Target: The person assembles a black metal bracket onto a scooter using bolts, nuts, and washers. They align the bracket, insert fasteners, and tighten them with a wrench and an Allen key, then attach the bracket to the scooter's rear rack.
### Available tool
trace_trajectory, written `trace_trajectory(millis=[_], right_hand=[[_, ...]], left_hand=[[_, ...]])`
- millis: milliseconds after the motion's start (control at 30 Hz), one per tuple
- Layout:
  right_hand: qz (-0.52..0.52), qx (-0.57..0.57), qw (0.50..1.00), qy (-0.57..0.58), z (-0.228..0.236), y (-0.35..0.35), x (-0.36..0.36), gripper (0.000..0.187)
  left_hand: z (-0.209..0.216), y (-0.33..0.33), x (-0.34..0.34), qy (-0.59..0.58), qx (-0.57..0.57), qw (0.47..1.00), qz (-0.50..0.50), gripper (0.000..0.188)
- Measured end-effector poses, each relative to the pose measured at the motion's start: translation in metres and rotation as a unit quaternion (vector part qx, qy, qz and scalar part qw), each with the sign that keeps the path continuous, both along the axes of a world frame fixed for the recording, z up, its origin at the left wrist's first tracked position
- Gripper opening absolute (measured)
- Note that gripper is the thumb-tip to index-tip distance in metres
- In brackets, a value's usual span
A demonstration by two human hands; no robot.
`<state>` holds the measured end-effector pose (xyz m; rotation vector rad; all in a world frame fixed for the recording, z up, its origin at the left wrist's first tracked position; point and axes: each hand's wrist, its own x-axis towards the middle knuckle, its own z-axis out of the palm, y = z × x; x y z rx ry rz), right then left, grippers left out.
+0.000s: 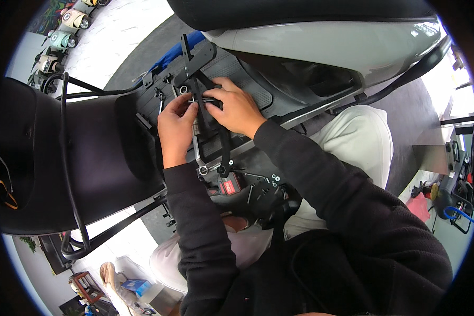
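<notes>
The bracket (201, 59) is plain black; the wrench (197, 150) silver; the footboard (231, 67) dark grey, finely dotted; the side panel (321, 42) glossy pale grey; the seat (300, 11) black; the sleeves (321, 158) black; the trousers (358, 131) off-white; the battery (229, 185) red and black; the far-left floor (124, 26) white with grey veining.

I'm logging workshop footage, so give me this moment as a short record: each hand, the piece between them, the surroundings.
Left hand: fingertips at the black metal bracket; exact grip hidden
Right hand: fingers at the same bracket, facing the left hand
Bracket position: over the scooter footboard
Beside left wrist: silver ring-ended wrench
Nearer the person: red-and-black tool, loose nuts
Beyond right hand: pale grey body panel, black seat
</notes>
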<state>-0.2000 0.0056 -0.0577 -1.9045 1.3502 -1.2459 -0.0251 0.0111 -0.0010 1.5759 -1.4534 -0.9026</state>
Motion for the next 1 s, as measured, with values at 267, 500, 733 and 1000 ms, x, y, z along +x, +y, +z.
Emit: trace_trajectory(millis=[267, 500, 733, 1000], right_hand=[[-0.024, 0.010, 1.000, 0.007, -0.001, -0.002, 0.006, 0.031], [-0.044, -0.019, 0.998, -0.035, -0.001, -0.005, 0.011, 0.026], [-0.049, -0.031, 0.996, -0.063, -0.004, -0.009, 0.014, 0.025], [-0.053, -0.032, 0.995, -0.073, -0.005, -0.009, 0.015, 0.026]], left_hand=[[-0.003, -0.001, -0.003, 0.062, -0.013, 0.998, 0.025, 0.035], [-0.009, -0.005, -0.011, 0.089, -0.033, 0.994, 0.055, 0.035], [-0.018, -0.007, -0.014, 0.260, 0.012, 0.962, 0.080, 0.035], [-0.019, -0.009, -0.014, 0.294, 0.050, 0.951, 0.086, 0.029]])
